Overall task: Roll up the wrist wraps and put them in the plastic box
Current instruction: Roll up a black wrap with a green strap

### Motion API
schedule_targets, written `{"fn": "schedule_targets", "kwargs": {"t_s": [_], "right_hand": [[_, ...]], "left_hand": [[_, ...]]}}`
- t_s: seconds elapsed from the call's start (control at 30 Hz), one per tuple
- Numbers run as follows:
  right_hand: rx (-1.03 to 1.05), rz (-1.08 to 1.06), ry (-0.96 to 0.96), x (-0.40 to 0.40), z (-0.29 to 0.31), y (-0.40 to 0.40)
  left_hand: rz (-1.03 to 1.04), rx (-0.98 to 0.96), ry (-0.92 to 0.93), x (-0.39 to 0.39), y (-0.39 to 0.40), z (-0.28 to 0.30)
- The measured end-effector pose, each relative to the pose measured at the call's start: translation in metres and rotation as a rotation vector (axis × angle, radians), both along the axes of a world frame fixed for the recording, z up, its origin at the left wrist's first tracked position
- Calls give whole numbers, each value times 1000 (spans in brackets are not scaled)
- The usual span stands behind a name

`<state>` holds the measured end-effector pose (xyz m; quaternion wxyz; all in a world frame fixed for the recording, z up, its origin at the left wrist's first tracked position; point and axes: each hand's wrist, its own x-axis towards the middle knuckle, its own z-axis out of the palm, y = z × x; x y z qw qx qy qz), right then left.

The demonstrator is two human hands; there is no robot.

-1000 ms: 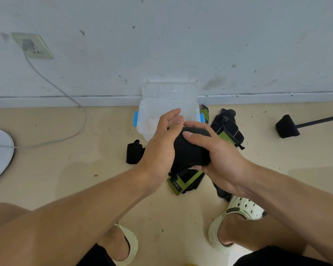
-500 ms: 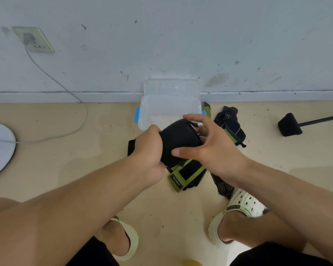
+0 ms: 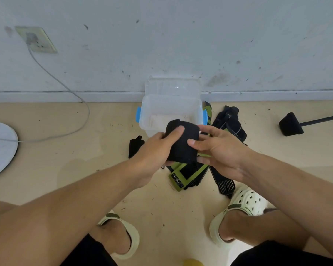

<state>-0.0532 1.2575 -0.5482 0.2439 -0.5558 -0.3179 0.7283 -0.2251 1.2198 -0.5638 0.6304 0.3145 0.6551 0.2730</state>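
The person squats on the beige floor [image 3: 65, 169], both hands around a rolled black fabric wrist wrap [image 3: 182, 143] held just in front of the clear plastic box with blue clips [image 3: 169, 110], which stands open against the white wall [image 3: 181, 45]. The left hand [image 3: 154, 150] has a closed grip on the roll, thumb lying across its top. The right hand [image 3: 217, 150] pinches its other side, thumb on the front. Beneath them, more green-and-black wrist wraps [image 3: 183, 175] lie loose on the floor, others just beside the box.
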Motion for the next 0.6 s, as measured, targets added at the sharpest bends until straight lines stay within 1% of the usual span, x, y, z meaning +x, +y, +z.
{"fn": "schedule_targets", "kwargs": {"t_s": [0.1,0.2,0.37,0.53,0.6], "right_hand": [[-57,14,32,1,-3,-6],[-58,35,5,0,-4,-12],[-14,70,-69,-4,-6,-17],[-62,90,-18,-10,-1,-11],[-44,128,-28,-13,5,-7]], "left_hand": [[-31,-14,0,-7,-2,-6],[-1,-24,-36,-9,-6,-6],[86,52,16,-2,-16,-4],[171,91,-20,-3,-19,0],[197,122,-17,-5,-18,3]]}}
